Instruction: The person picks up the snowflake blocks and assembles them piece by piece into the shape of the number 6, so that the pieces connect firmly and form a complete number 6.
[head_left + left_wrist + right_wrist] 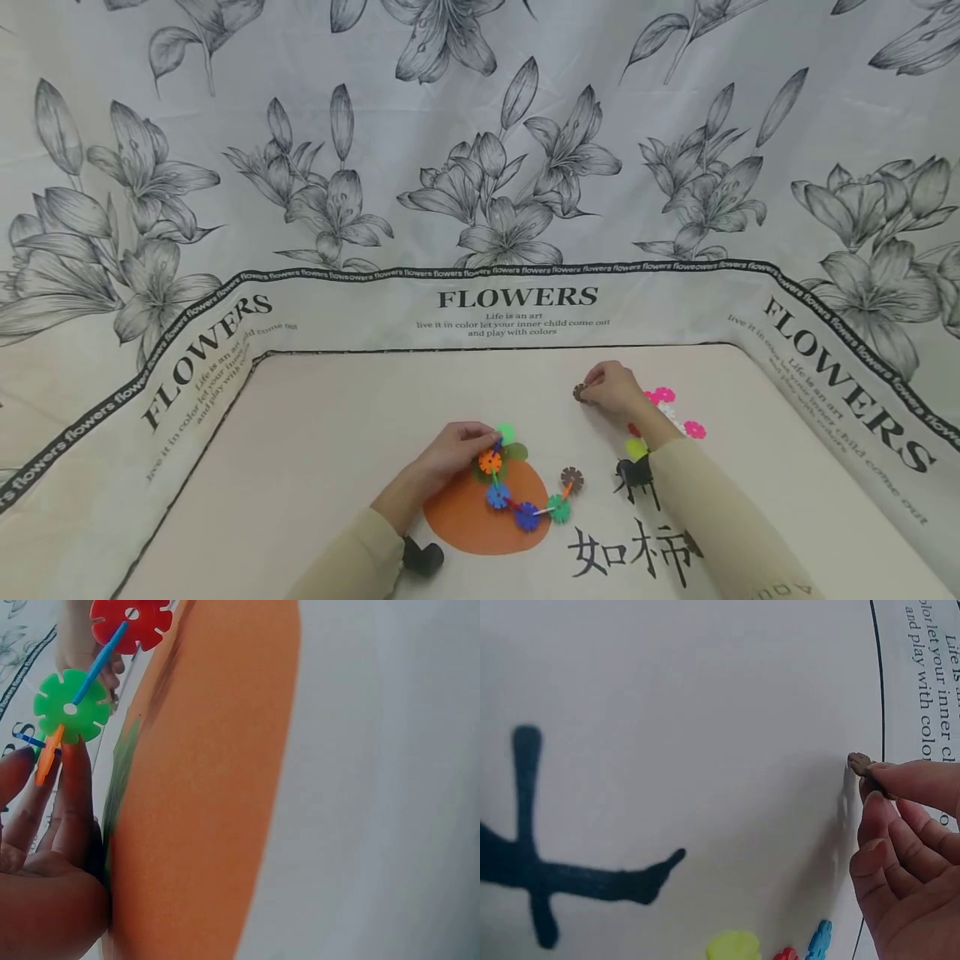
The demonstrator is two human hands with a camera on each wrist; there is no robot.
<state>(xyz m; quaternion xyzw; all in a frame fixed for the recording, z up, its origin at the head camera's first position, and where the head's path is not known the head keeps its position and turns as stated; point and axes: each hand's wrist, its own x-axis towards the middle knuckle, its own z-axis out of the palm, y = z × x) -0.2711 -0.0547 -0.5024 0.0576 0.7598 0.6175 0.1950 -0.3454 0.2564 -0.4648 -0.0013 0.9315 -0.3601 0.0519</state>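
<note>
My left hand [448,450] pinches one end of a chain of notched plastic discs above the printed orange persimmon [468,521]. From there the chain curves through an orange disc [490,462], blue ones, a green disc [558,509] and a brown end disc [572,479]. In the left wrist view, thumb and fingers grip near a green disc [56,696], linked by an edge-on blue disc to a red one [146,634]. Farther back, my right hand [615,390] pinches a loose brown disc [860,760] between thumb and fingertips, off the tabletop.
Behind the right wrist lie loose discs: pink [695,429], white [667,410], red and yellow-green [636,448]. A blue disc [820,939] shows in the right wrist view. Black printed characters [600,552] mark the tablecloth. A flower-patterned curtain [517,192] rises behind.
</note>
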